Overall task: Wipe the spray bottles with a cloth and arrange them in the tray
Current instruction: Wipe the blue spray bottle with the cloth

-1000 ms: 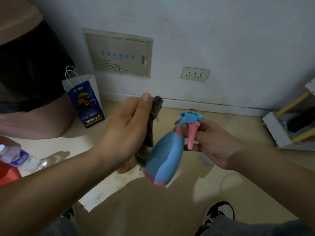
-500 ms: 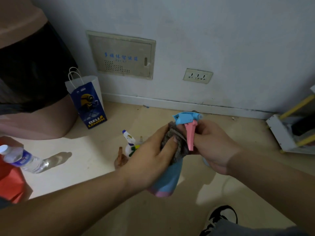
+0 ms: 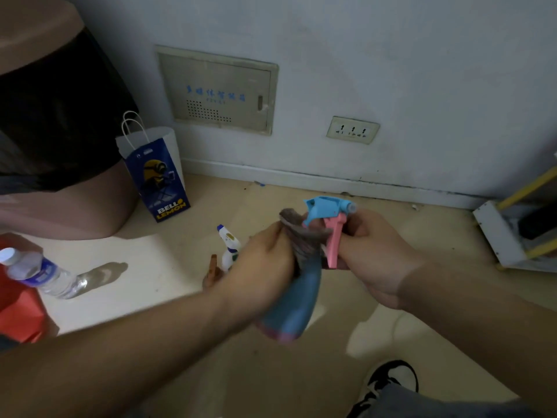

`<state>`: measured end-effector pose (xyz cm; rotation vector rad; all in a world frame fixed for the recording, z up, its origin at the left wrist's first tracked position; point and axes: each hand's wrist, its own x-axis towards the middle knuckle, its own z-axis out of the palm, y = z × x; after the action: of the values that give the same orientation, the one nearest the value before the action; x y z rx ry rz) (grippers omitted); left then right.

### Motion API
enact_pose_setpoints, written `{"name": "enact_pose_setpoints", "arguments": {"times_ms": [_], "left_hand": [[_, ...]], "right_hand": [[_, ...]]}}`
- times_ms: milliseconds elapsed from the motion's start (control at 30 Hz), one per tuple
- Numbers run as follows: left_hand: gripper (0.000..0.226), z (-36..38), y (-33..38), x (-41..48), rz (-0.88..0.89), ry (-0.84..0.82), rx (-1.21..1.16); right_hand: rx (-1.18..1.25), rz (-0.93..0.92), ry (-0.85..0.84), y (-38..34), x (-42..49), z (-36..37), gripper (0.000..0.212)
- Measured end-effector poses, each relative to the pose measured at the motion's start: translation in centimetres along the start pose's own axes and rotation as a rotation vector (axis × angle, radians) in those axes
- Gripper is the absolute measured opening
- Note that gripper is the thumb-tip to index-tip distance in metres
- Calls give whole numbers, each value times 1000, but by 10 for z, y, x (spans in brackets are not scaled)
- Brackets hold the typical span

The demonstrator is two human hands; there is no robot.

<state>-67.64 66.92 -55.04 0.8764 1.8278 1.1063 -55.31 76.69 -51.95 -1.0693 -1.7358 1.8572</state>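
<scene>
Findings, head view.

The right hand (image 3: 373,257) is grasping the blue and pink spray bottle (image 3: 297,306) at its neck, fingers curled just under the blue spray head and around the pink trigger. The bottle is being held in the air above the floor (image 3: 301,372). It is tilting, with its pink base pointing down toward the person and its nozzle pointing right.

The left hand (image 3: 265,267) is clutching a dark grey cloth (image 3: 297,233) and pressing it against the bottle's upper body, just below the neck. A fold of cloth is sticking up above the thumb. The two hands are sitting close together with the cloth between them.

A white spray bottle (image 3: 229,247) is standing on the floor beyond the left hand. A brown object (image 3: 213,268) is showing just beside it, partly hidden by the wrist; its nature cannot be told.

A blue paper bag (image 3: 159,179) is standing by the wall next to a large bin with a black liner (image 3: 54,116). A clear water bottle (image 3: 39,273) is showing tilted beside a red object (image 3: 18,309) at the left edge. A wall panel (image 3: 217,92) and a socket (image 3: 352,129) are sitting low on the wall. A white rack with yellow rails (image 3: 509,233) is standing at the right edge. A black and white shoe (image 3: 391,378) is resting on the floor at lower right.
</scene>
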Motion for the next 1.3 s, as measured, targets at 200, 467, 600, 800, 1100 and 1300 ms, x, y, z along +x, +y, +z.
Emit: {"name": "enact_pose_setpoints", "arguments": {"times_ms": [200, 467, 600, 800, 1100, 1300], "left_hand": [[35, -7, -19, 4, 226, -12, 54], [18, 8, -7, -27, 438, 104, 212], [29, -13, -9, 8, 197, -73, -8], [32, -14, -52, 32, -237, 11, -105], [32, -4, -4, -18, 449, -10, 132], [37, -16, -5, 9, -133, -137, -83]], "right_hand": [[76, -38, 44, -2, 4, 0, 15], [42, 23, 51, -4, 6, -6, 12], [74, -4, 63, -6, 7, -2, 11], [62, 8, 71, -9, 7, -6, 20], [83, -22, 49, -4, 10, -3, 13], [35, -35, 42, -4, 8, 0, 9]]}}
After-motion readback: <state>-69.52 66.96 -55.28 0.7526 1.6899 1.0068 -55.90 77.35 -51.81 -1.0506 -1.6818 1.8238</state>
